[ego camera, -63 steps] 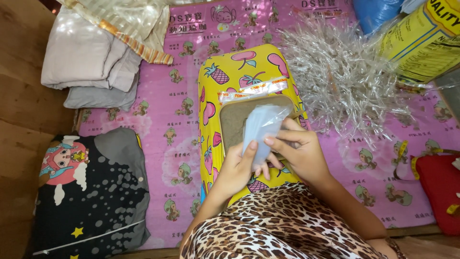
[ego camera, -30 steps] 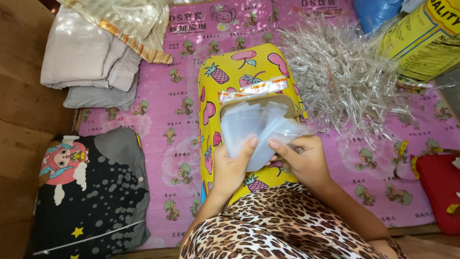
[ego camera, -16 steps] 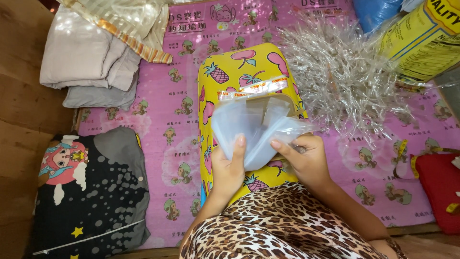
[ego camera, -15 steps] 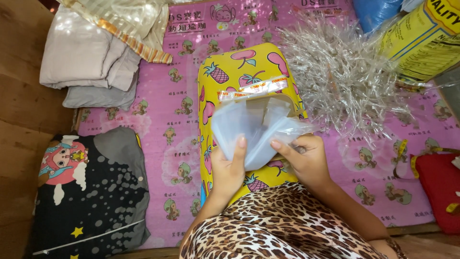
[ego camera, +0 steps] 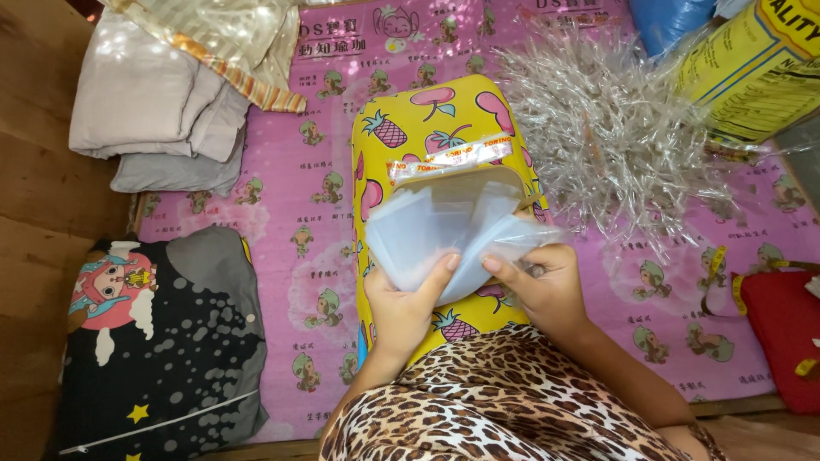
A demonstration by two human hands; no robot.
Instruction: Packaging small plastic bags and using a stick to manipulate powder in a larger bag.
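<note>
A fanned stack of small clear plastic bags (ego camera: pixel 444 235) is held in both my hands above a yellow fruit-print cushion (ego camera: pixel 427 119). My left hand (ego camera: pixel 406 299) grips the stack's lower edge from beneath, thumb pressed on top. My right hand (ego camera: pixel 538 282) pinches the right side of the stack with thumb and fingers. Just behind the bags, a brown card with a taped strip (ego camera: pixel 453 158) lies on the cushion. A leopard-print garment (ego camera: pixel 504 401) covers my lap below.
A heap of crinkled clear plastic pieces (ego camera: pixel 615 128) lies right of the cushion on a pink patterned mat (ego camera: pixel 316 213). Folded grey cloths (ego camera: pixel 154 111) sit at the back left, a black cartoon pillow (ego camera: pixel 162 333) front left, a yellow sack (ego camera: pixel 760 68) back right, a red item (ego camera: pixel 786 333) right.
The bags were one compact bundle held under my right hand; now they are spread into a fan and held by both hands, thumbs on top.
</note>
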